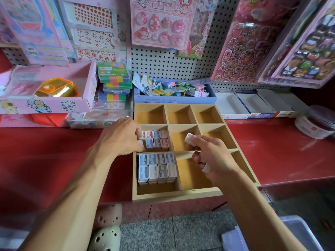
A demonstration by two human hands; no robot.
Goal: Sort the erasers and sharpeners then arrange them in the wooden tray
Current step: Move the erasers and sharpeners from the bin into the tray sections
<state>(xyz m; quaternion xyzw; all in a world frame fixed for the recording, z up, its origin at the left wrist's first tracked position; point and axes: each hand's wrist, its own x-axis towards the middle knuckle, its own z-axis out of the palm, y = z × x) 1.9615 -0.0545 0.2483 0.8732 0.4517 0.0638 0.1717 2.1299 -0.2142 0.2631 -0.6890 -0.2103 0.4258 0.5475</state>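
Small white piece [189,139] pinched in right hand [210,156]; left hand [119,138] fingers placed on sharpeners [156,140], whose unfilled row lies left of it.

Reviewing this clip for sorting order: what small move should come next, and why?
Probably the right hand passes or sets its white sharpener into the middle-left compartment of the wooden tray. That compartment has a gap in its front row where the left hand works, while the front-left compartment looks full.
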